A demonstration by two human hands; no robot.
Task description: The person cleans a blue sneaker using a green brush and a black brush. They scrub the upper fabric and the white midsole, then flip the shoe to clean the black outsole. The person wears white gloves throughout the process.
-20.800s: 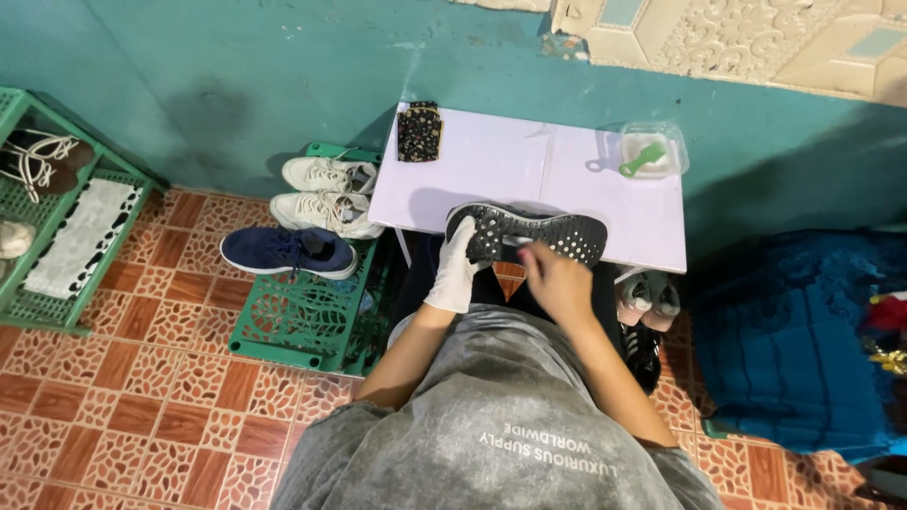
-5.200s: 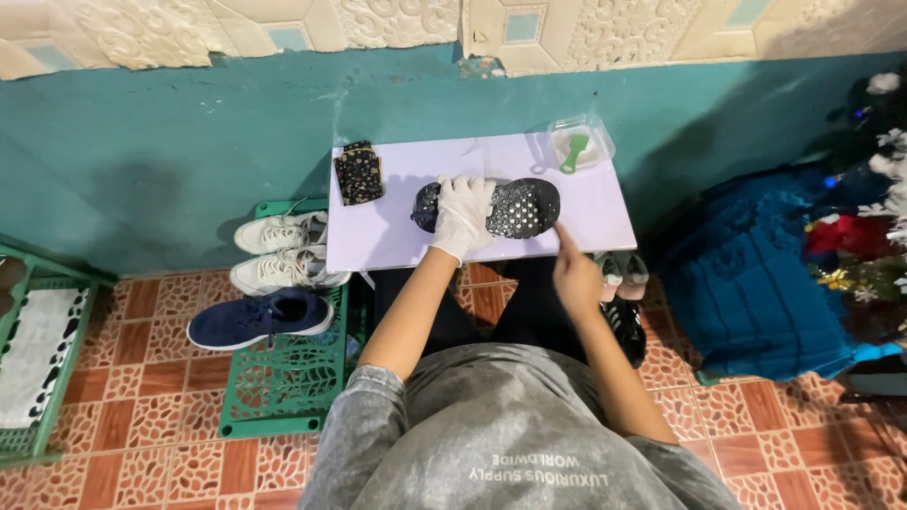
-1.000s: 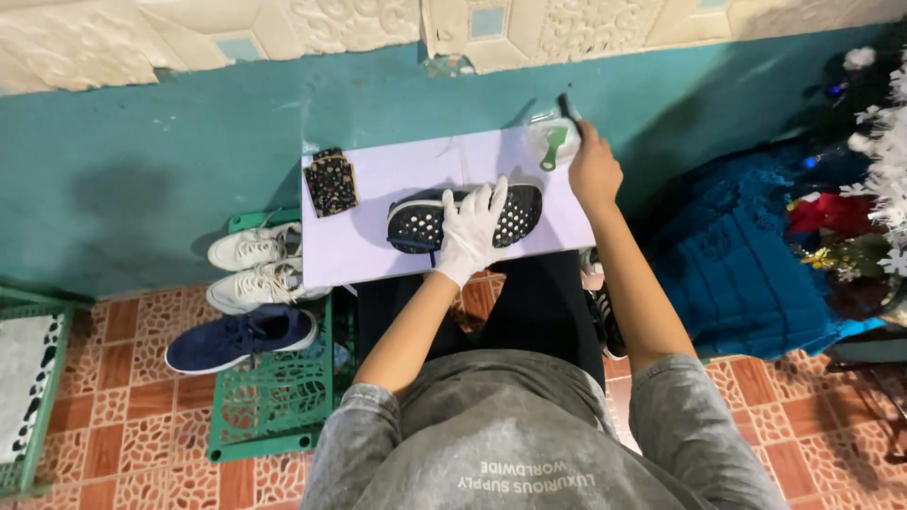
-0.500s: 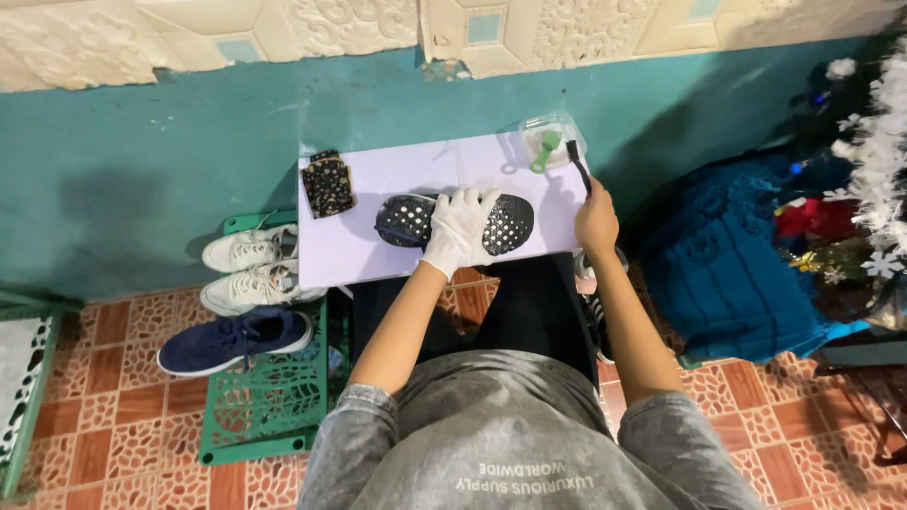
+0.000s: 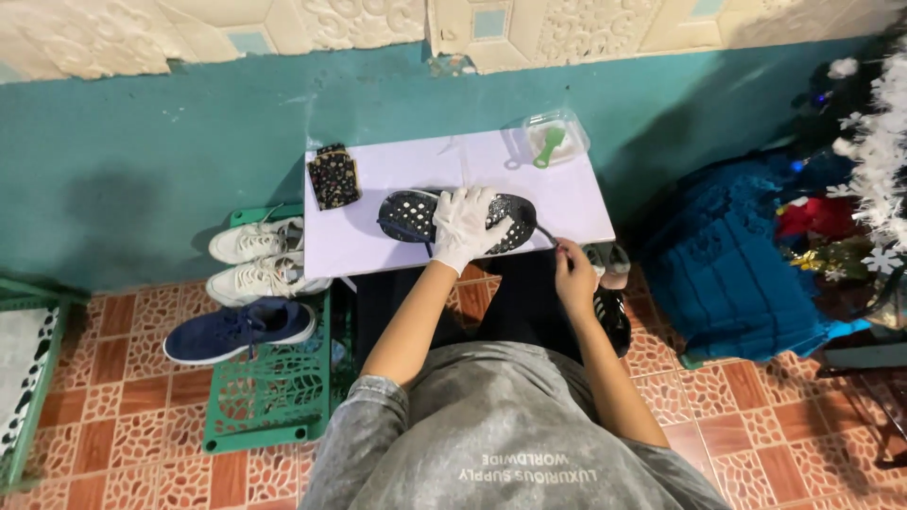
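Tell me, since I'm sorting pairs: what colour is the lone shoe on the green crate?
Dark navy blue low sneaker with a white sole, seen in the head view.

Likely home shoe-cleaning corner; tiled floor [image 5: 123, 444], crate [image 5: 274, 397] of sneakers [image 5: 257, 241]

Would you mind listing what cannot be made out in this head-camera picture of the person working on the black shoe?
- Black shoe: its middle is hidden under the gloved left hand.
- Thin dark tool in the right hand: too small to identify.
- Clear container with a green item: too small to tell what it is.
- Shoes under the white table: partly hidden by the table edge.
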